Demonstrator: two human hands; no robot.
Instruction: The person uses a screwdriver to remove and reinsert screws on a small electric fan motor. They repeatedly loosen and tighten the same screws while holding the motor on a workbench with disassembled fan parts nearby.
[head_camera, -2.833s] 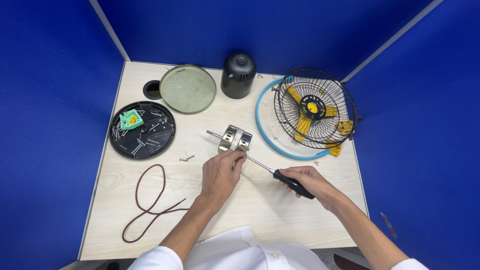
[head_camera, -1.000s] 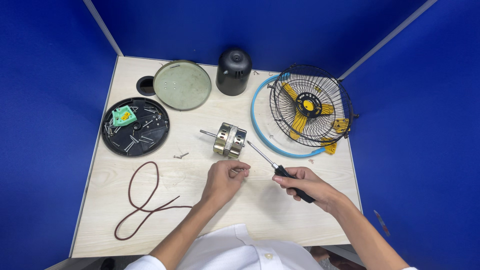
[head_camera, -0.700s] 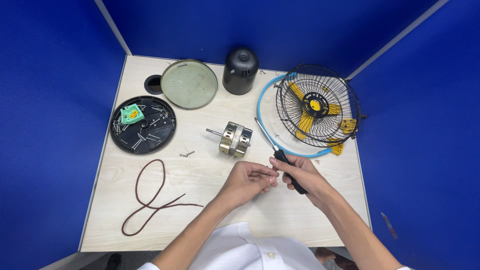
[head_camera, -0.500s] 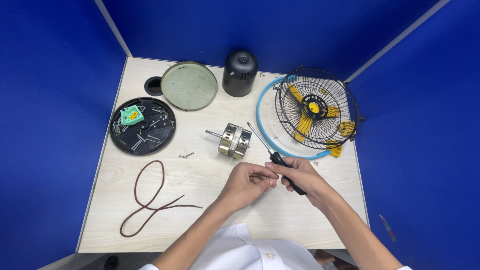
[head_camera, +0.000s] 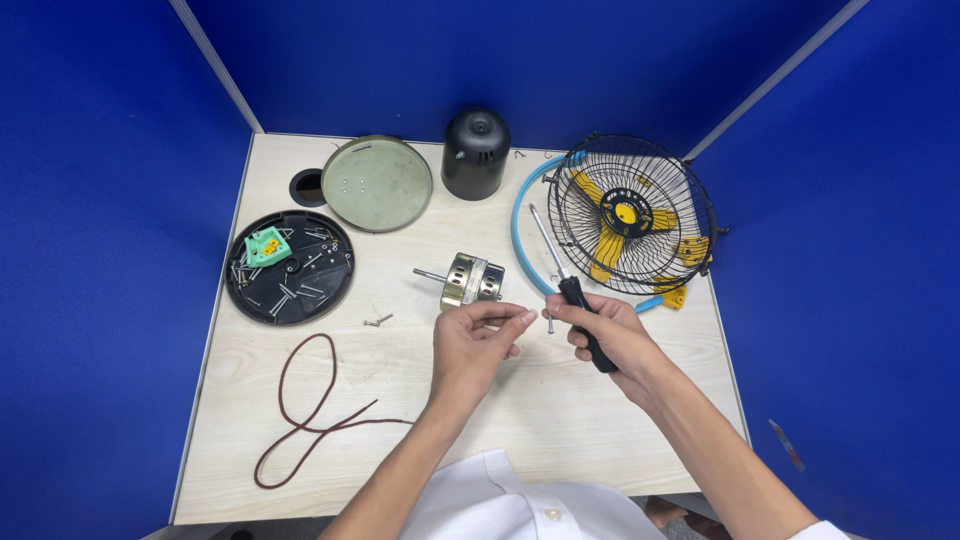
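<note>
**Holding a screwdriver and a small screw above a dismantled fan**

Head view, looking down on a pale wooden counter (head_camera: 560, 420) enclosed by blue partition walls. At lower centre of the frame the right hand (head_camera: 605, 335) wraps its fingers around the black handle of a screwdriver (head_camera: 565, 285), whose metal shaft points toward the upper left, its tip in front of the blue ring (head_camera: 522, 225). A small screw (head_camera: 550, 322) hangs at the tips of the right thumb and forefinger, pinched there. The left hand (head_camera: 480, 345) is just beside it, thumb and forefinger extended toward the screw with tips close together; whether they touch the screw cannot be told. Directly above the hands, at centre frame, the metal fan motor (head_camera: 470, 280) lies on its side, its shaft pointing left. At upper right, the wire fan guard (head_camera: 632, 215) with yellow blades sits partly over the blue ring. At upper centre stand a black motor cover (head_camera: 476, 153) and, left of it, a round greenish plate (head_camera: 377, 183). At left, a black round tray (head_camera: 290, 267) holds screws and a green part. A dark red cord (head_camera: 310, 410) loops at lower left.
</note>
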